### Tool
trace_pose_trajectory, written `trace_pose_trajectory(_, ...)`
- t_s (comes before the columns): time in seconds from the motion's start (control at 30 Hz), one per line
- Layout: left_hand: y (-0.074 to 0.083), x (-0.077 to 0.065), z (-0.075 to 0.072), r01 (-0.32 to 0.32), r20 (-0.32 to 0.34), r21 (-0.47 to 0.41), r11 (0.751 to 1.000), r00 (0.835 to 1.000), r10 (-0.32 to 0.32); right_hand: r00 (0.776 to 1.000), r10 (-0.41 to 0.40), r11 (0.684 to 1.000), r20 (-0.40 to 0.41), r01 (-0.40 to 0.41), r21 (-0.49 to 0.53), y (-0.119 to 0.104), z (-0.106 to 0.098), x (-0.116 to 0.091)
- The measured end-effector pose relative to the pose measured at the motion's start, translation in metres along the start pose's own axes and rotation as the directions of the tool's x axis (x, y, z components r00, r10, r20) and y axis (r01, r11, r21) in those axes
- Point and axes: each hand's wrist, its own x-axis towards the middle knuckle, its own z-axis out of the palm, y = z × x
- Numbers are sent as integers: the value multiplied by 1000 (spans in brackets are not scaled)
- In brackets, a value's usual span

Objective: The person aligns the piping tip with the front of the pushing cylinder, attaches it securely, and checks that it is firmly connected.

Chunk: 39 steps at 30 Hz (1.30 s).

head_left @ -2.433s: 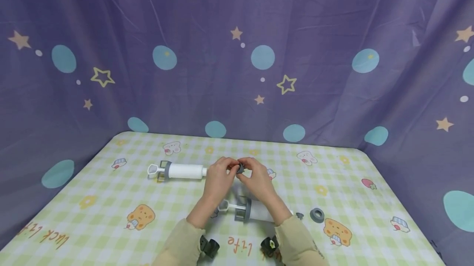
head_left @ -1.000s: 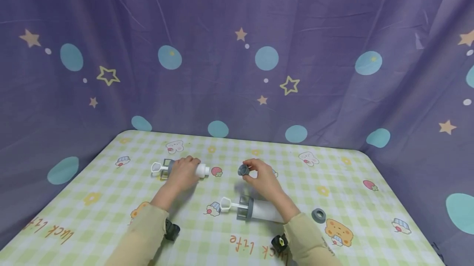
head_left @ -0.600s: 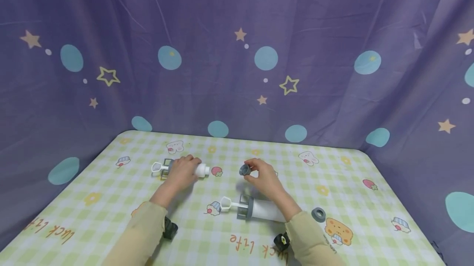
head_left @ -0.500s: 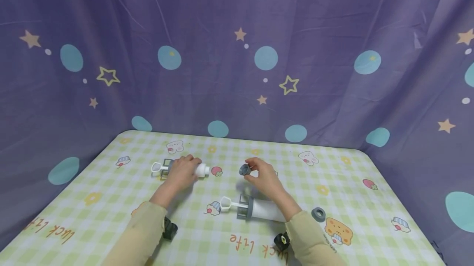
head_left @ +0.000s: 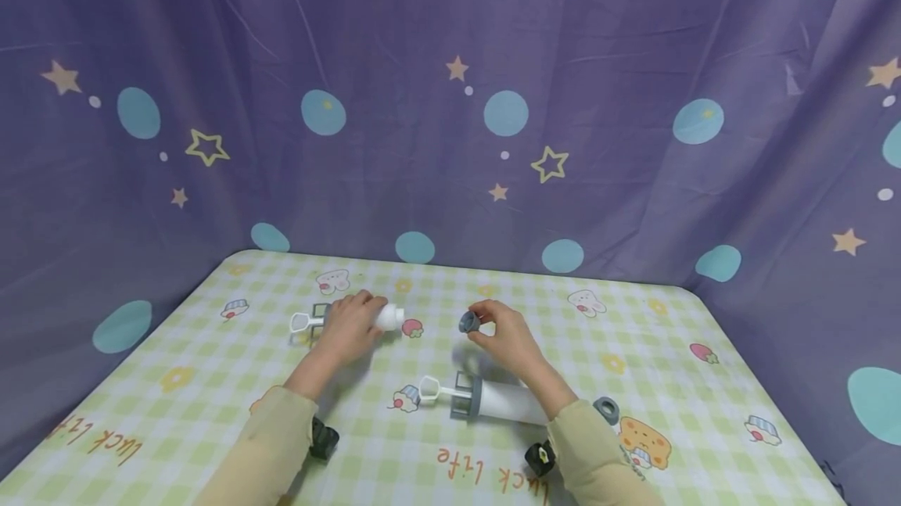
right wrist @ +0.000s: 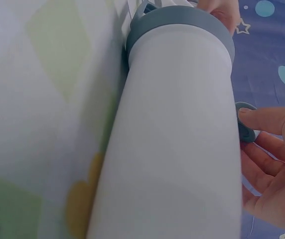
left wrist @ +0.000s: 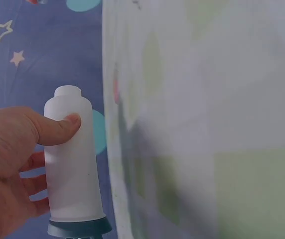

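Note:
My left hand (head_left: 348, 326) grips a white syringe-like barrel (head_left: 389, 317) with a grey collar and a white loop-handled plunger. In the left wrist view, my thumb lies across the white barrel (left wrist: 72, 174) below its narrow neck, with fingers behind it. My right hand (head_left: 510, 340) pinches a small round grey cap (head_left: 468, 322) between thumb and fingers, above the table and apart from the barrel's neck. A second such barrel (head_left: 508, 402) lies below the right hand, its tip hidden by the right forearm. It fills the middle of the right wrist view.
A grey ring (head_left: 606, 410) lies by the right sleeve, partly covered by it. The table (head_left: 676, 349) wears a green checked cloth with printed figures. A purple curtain (head_left: 422, 201) hangs behind and at both sides.
Both hands were together at the grey cap. My left hand let go, moved left and took hold of the barrel, whose neck has lifted slightly. My right hand still pinches the cap.

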Motion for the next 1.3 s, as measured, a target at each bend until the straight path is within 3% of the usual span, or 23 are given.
trace_pose_trajectory(0.37, 24, 7, -17, -35, -57, -20, 999, 998, 34, 998, -55, 998, -31, 54, -16, -1, -7, 1)
trace_pose_trajectory(0.7, 45, 11, -27, -128, -172, 25, 991, 976, 130, 996, -71, 997, -60, 71, -8, -5, -15, 0)
trace_pose_trajectory(1.07, 70, 8, -35, -167, -171, 12, 986, 971, 167, 992, -101, 995, -74, 99, -29, -8, -20, -2)
trace_pose_trajectory(1.3, 82, 9, -34, -200, -198, 27, 979, 959, 201, 988, -131, 991, -83, 129, -33, -10, -22, -4)
